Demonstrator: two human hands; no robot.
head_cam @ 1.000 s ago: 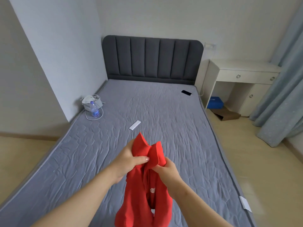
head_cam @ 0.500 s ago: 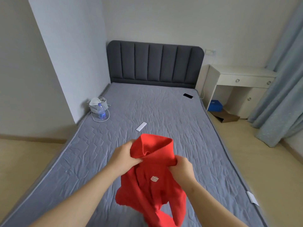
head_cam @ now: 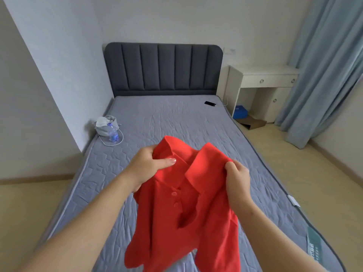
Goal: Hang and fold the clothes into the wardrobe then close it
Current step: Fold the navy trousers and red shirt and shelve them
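A red polo shirt [head_cam: 176,213] hangs in the air above the grey bed [head_cam: 167,122], its collar and buttoned placket facing me. My left hand [head_cam: 149,165] grips the shirt at the left side of the collar, thumb pressed on the cloth. My right hand [head_cam: 237,179] grips the right shoulder next to the collar. The shirt's lower part droops in loose folds toward the mattress. No wardrobe is in view.
A white bag with a water bottle [head_cam: 113,132] and a cable sits at the bed's left edge. A black phone [head_cam: 209,103] lies near the dark headboard [head_cam: 163,69]. A white desk [head_cam: 261,85], cardboard and blue curtains [head_cam: 322,65] stand to the right.
My hands have moved apart, spreading the shirt's collar wide. The shirt has turned, and its placket with buttons now faces me.
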